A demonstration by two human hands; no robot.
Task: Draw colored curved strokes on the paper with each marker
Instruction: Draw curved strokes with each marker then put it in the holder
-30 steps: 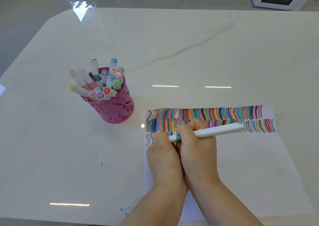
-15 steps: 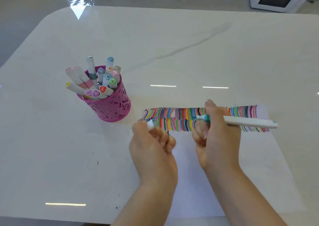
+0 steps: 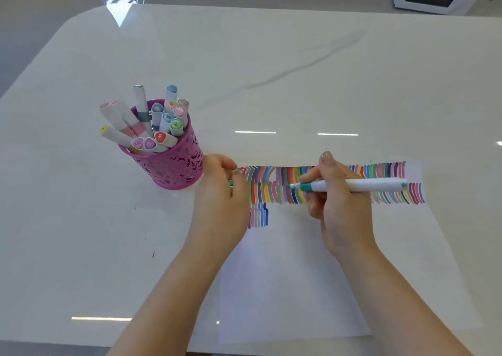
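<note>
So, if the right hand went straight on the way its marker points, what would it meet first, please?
Probably the left hand, which holds the cap. The marker in the right hand points left across the coloured strokes on the paper, straight at that hand, though their heights are hard to compare.

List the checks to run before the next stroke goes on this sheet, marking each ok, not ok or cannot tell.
1. Teal marker uncapped, tip bare: ok.
2. Right hand grips the marker near its tip: ok.
3. Cap kept in left hand: ok, a teal bit shows between the fingers.
4. Tip at the open end of the third row of strokes: not ok, it is over the second row.
5. Blank paper right of that row: ok.
6. Left hand steadying the paper: cannot tell.
</note>
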